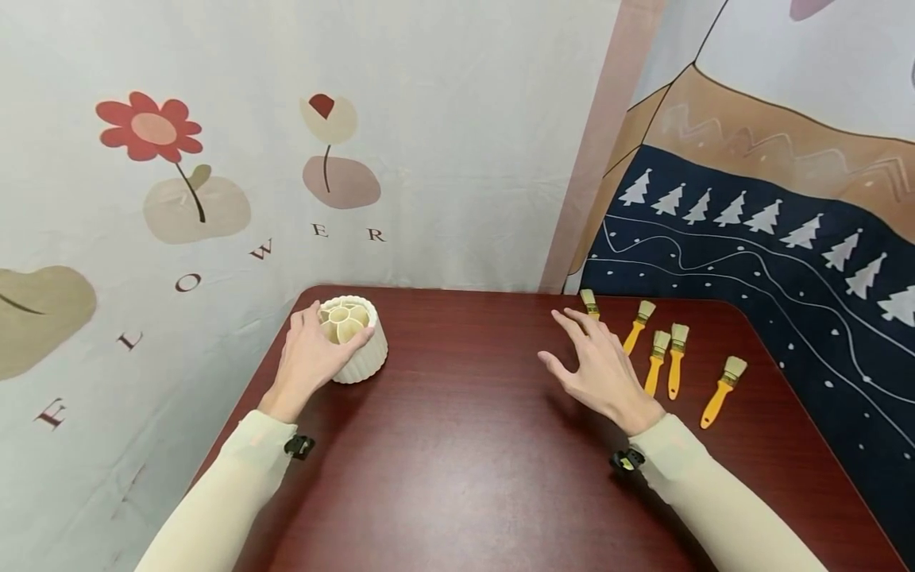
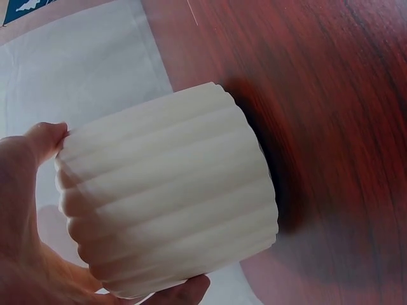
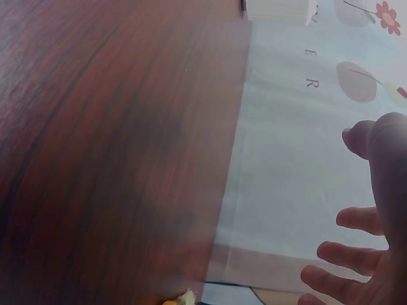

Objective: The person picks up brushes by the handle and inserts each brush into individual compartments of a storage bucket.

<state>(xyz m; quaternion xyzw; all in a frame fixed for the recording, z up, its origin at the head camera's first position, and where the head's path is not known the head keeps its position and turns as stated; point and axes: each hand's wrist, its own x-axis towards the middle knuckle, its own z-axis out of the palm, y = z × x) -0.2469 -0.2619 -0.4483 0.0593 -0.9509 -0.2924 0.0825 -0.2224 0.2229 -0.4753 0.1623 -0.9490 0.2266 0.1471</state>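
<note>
A cream-white pen holder (image 1: 366, 357) with ribbed sides and flower-like compartments stands upright on the table at the far left. My left hand (image 1: 309, 356) grips it near the rim, thumb on the near side and fingers on the other. In the left wrist view the ribbed wall of the holder (image 2: 172, 184) fills the middle, between thumb and fingertips. My right hand (image 1: 600, 369) hovers over the table with fingers spread and nothing in it. Just right of it lie several paintbrushes with yellow handles, among them one brush (image 1: 676, 361) and another (image 1: 723, 393); the hand partly hides one at the back.
The dark red wooden table (image 1: 443, 445) has rounded far corners. Behind it hangs a pale cloth (image 1: 457, 159) printed with flowers and letters. At the right is a dark blue cloth (image 1: 750, 246) with white trees.
</note>
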